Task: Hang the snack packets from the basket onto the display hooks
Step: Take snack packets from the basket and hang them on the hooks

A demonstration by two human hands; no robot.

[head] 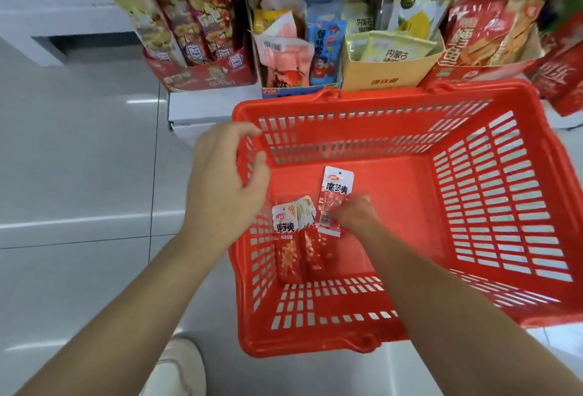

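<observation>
A red plastic basket (394, 105) stands on the floor below me. Inside it, my right hand (355, 214) pinches the lower part of a red-and-white snack packet (334, 197) lying on the basket floor. Two more packets of the same kind (295, 238) lean side by side against the basket's left wall. My left hand (225, 181) hovers over the basket's left rim with its fingers loosely curled and nothing in them. No display hooks are visible.
Behind the basket, cardboard display boxes hold snacks: tall chip tubes (189, 17) at left, pink and blue packets (290, 58) in the middle, a yellow box (388, 71) and red packs (492, 33) at right. Grey tiled floor lies left. My white shoe (179, 367) shows below.
</observation>
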